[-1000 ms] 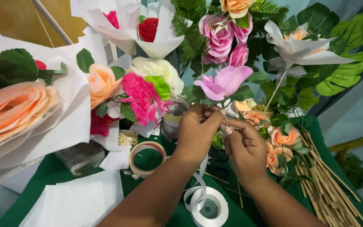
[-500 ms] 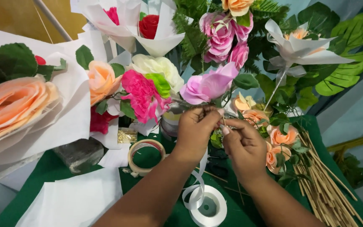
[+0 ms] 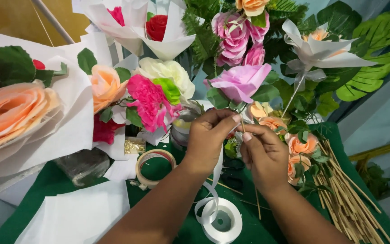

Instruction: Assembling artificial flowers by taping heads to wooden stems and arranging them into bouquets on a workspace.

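Observation:
A lilac paper rose (image 3: 241, 80) with green leaves stands on a thin stick held upright at the centre. My left hand (image 3: 208, 138) pinches the stem just under the leaves, and a white ribbon (image 3: 216, 169) runs from its fingers down to a ribbon spool (image 3: 224, 222) on the green cloth. My right hand (image 3: 265, 153) grips the stick (image 3: 257, 203) a little lower, fingers closed round it. The two hands touch at the fingertips.
Paper-wrapped bouquets crowd the left and back: a large peach rose (image 3: 12, 110), a pink and cream bunch (image 3: 152, 95). A tape roll (image 3: 153, 166) and white sheets (image 3: 80, 214) lie at front left. Bamboo sticks (image 3: 348, 199) and small peach roses (image 3: 301, 147) lie at right.
The lilac rose has tilted and shifted slightly left as both hands turned the stem. The ribbon still hangs from my left hand to the spool.

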